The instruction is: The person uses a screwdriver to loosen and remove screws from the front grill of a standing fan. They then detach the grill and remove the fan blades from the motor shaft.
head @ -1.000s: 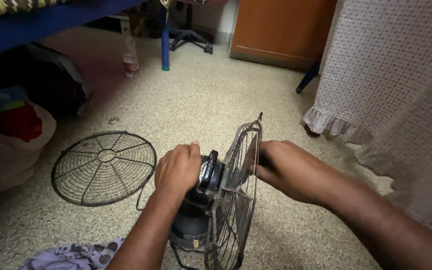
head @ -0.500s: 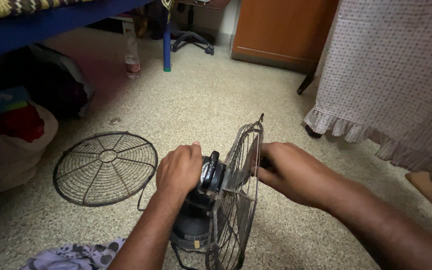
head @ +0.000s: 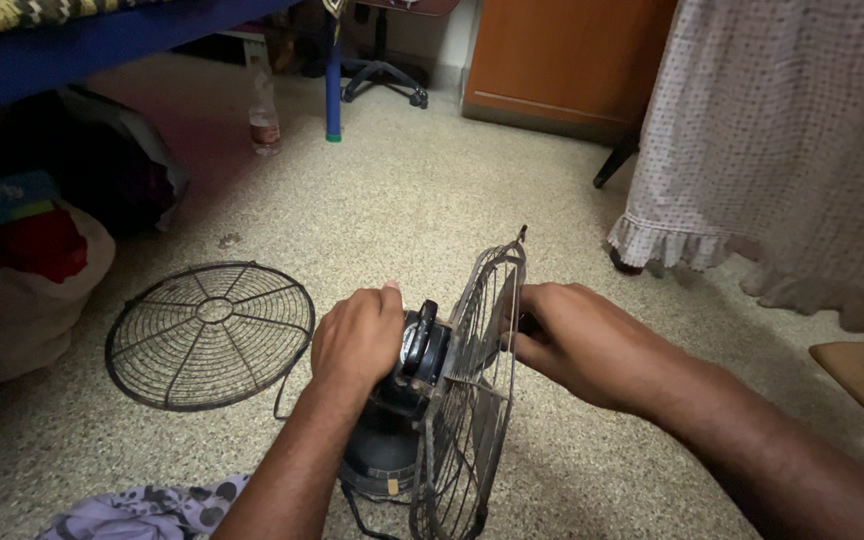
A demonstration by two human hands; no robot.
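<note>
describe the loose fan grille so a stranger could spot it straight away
Start at the speckled floor, left of the fan that the left hand and right hand hold. The loose grille lies flat there: a round dark wire disc, unlike the fan's upright grille.

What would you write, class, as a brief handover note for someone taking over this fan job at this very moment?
Left hand: gripping the dark motor housing behind the rear grille.
Right hand: at the grille's front centre; what the fingers grip is hidden.
Done: front grille is off, lying flat on the floor to the left.
Left: rear grille is still on the motor, standing upright.
</note>
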